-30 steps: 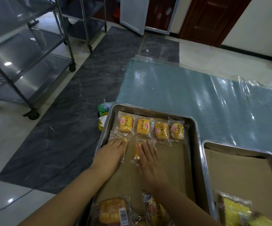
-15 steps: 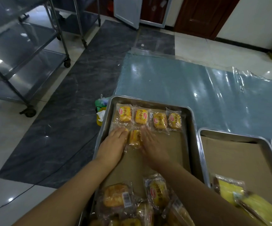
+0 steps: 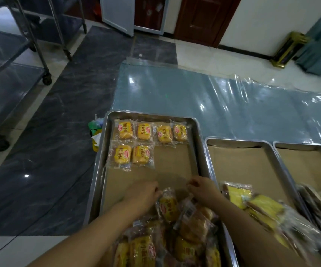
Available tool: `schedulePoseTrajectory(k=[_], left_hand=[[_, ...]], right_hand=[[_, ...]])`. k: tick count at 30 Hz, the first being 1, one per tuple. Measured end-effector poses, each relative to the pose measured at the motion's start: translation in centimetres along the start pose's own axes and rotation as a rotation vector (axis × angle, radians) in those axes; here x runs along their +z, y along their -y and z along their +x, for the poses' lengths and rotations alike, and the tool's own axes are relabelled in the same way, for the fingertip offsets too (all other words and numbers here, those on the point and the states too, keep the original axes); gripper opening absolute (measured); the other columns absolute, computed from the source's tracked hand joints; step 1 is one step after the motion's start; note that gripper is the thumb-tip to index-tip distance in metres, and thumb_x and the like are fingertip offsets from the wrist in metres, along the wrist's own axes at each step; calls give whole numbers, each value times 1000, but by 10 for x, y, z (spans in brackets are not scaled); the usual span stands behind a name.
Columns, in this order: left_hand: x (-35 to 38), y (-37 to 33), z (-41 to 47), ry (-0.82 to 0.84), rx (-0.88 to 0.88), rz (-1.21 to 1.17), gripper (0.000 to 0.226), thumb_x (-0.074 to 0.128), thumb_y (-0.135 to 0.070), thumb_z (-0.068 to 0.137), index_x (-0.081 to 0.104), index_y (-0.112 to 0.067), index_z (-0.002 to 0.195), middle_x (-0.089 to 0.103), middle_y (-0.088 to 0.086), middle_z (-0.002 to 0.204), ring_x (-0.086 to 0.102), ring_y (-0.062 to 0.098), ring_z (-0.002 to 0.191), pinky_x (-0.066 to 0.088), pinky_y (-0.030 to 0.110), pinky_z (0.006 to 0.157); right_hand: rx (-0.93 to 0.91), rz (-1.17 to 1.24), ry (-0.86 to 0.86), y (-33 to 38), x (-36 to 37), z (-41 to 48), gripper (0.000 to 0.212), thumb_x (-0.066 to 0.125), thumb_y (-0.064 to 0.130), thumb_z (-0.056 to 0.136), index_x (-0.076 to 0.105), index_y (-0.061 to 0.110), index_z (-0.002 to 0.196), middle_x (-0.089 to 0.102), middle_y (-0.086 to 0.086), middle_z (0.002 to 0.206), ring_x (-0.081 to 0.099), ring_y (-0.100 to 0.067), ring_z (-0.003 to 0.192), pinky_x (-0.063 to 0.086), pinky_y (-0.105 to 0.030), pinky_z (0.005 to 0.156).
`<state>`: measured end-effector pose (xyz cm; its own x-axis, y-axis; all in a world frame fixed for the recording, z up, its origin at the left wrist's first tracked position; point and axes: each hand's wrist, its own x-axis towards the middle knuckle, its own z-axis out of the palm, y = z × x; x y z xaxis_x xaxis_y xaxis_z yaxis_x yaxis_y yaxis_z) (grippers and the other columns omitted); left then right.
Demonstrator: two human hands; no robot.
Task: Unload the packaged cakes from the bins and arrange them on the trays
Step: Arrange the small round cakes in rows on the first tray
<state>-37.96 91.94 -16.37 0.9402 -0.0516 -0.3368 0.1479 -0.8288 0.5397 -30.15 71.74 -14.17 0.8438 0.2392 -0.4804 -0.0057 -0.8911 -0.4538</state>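
Observation:
A steel tray [image 3: 98,170] lined with brown paper holds a far row of several yellow packaged cakes [image 3: 145,131] and two more [image 3: 130,156] below them at the left. At its near end lies a pile of loose packets [image 3: 165,245]. My left hand [image 3: 143,192] pinches the top wrapper edge of a yellow cake packet [image 3: 168,206] on the pile. My right hand [image 3: 201,188] has its fingers curled at the wrapper corner of a brown cake packet [image 3: 191,214] beside it.
Two more lined trays, a middle tray [image 3: 210,162] and a right tray [image 3: 283,146], carry heaps of packets [image 3: 256,205] at their near ends. A plastic sheet [image 3: 213,105] covers the floor beyond. A wheeled steel rack [image 3: 11,78] stands left; a small bag [image 3: 95,132] lies by the tray.
Both hands have drawn back from the second row to the pile at the near end. Two cakes now lie uncovered in the second row. The view has tilted down.

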Motion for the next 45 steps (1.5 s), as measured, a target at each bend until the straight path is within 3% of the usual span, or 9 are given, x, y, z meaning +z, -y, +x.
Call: schedulePoseTrajectory(k=[8, 14, 17, 22, 27, 31, 37, 40, 45], left_hand=[[-8, -22, 15, 8, -66, -347, 17, 57, -14, 88, 58, -23, 103, 62, -3, 105, 55, 8, 89, 47, 22, 71], [-41, -28, 49, -322, -51, -474, 31, 53, -7, 91, 60, -24, 116, 62, -6, 110, 57, 5, 84, 48, 22, 68], [-46, -32, 66, -380, -71, -474, 38, 50, -7, 94, 56, -28, 124, 62, -2, 112, 55, -2, 78, 47, 18, 63], [-31, -22, 73, -524, -7, -72, 60, 63, -11, 84, 41, -29, 138, 45, 0, 139, 41, 19, 128, 30, 33, 107], [-9, -5, 73, -249, 118, 351, 69, 56, -49, 84, 24, -37, 144, 9, -9, 153, -2, 17, 144, -19, 40, 108], [0, 1, 81, -274, 51, 459, 68, 47, -49, 90, 13, -34, 147, 10, -4, 157, -5, 17, 144, -22, 43, 107], [7, -6, 82, -378, -23, 454, 68, 52, -49, 87, 24, -27, 146, 19, 1, 156, -3, 16, 142, -19, 47, 108], [10, -5, 81, -330, 40, 462, 74, 45, -56, 86, 9, -33, 146, 3, -3, 156, -15, 17, 139, -22, 49, 106], [14, -10, 81, -304, 2, 508, 67, 26, -62, 88, 1, -35, 145, 9, -2, 157, -7, 21, 143, -27, 52, 104]], right_hand=[[-3, 62, 146, -17, -15, -23, 21, 56, 23, 91, 63, 24, 111, 61, 9, 92, 60, -4, 82, 47, -15, 64], [-105, -26, 184, -13, -30, -16, 3, 66, 25, 84, 64, 23, 84, 61, 9, 80, 58, -4, 74, 49, -17, 66], [-172, -74, 133, -11, -37, -6, 23, 68, 29, 82, 53, 31, 65, 52, 13, 69, 49, 4, 63, 37, -7, 52], [-168, 96, 109, -11, -51, 15, 15, 72, 28, 79, 62, 24, 69, 60, 8, 69, 56, -5, 66, 43, -17, 54], [-158, 429, 28, -5, -65, 36, 11, 71, 19, 82, 66, 10, 80, 63, -1, 67, 58, -2, 49, 47, -15, 47], [-258, 536, -91, -6, -66, 53, 8, 67, 17, 85, 64, 20, 78, 65, 1, 67, 63, -7, 61, 53, -21, 59], [-708, 75, -267, -18, -61, 62, 9, 66, -1, 81, 66, 9, 81, 66, -5, 106, 65, -16, 88, 55, -32, 74], [-762, -248, -179, -27, -61, 61, 16, 62, 8, 86, 69, 8, 100, 64, -8, 116, 66, -23, 94, 56, -36, 79], [-864, -409, -358, -21, -55, 56, 20, 85, 8, 60, 73, 16, 74, 73, -1, 85, 70, -17, 76, 58, -32, 71]])
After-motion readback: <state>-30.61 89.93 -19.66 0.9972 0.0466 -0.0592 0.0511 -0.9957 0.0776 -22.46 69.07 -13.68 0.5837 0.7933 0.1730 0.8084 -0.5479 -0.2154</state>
